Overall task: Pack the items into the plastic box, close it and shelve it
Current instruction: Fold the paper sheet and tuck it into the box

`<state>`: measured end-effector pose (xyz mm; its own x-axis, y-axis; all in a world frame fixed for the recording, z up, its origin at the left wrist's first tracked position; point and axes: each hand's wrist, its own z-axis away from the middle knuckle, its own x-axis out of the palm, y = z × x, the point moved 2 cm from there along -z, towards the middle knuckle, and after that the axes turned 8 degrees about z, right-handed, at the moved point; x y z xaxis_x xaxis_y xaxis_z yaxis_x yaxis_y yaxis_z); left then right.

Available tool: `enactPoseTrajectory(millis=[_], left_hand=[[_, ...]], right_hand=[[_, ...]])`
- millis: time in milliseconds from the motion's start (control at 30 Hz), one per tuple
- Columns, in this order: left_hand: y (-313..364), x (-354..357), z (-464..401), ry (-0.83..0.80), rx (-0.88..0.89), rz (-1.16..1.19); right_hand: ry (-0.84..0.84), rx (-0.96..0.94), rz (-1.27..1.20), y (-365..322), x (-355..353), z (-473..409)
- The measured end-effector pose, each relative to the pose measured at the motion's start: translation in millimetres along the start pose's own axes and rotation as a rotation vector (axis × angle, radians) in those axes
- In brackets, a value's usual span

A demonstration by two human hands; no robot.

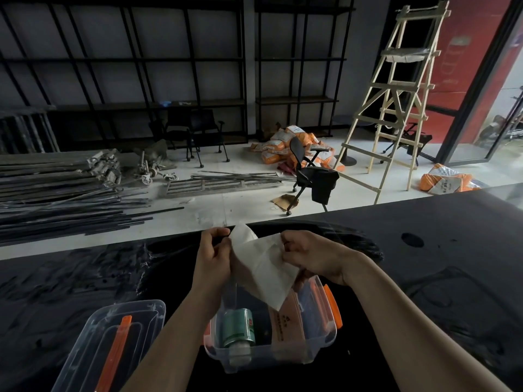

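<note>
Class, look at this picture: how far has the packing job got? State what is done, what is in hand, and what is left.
Done: a green bottle and a peach-coloured packet already lie in the open plastic box. In hand: both the left hand and right hand hold a white tissue above it. Left: pack the tissue, fit the lid lying beside the box, and shelve it.

White tissue and left forearm hide the far part of the plastic box; print on the peach packet inside is too small to read. The lid and both forearms are cut off by the lower edge. Items on the dark shelving are indistinct.
</note>
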<state>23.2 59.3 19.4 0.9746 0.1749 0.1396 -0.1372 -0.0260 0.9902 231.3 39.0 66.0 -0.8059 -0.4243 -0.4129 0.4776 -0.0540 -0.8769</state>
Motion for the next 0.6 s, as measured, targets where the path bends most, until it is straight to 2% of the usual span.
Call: enactPoseTrajectory(millis=[100, 200, 367, 500, 600], left_hand=[[0.5, 2.2, 0.8, -0.014, -0.093, 0.108], [2.7, -1.1, -0.3, 0.003, -0.093, 0.079], [8.5, -6.1, -5.3, 0.005, -0.105, 0.084], [12.3, -8.3, -5.3, -0.059, -0.014, -0.008], [13.5, -7.0, -3.3, -0.134, 0.044, -0.035]], right_hand=[[0.032, -0.032, 0.087, -3.9, -0.6, -0.5], [0.009, -0.024, 0.180, -7.2, -3.3, 0.7], [0.067, -0.009, 0.532, -18.9, -10.0, -4.4], [0.039, -0.015, 0.713, -32.8, -10.8, -5.1], [0.031, -0.072, 0.689, -39.8, -10.3, -6.5]])
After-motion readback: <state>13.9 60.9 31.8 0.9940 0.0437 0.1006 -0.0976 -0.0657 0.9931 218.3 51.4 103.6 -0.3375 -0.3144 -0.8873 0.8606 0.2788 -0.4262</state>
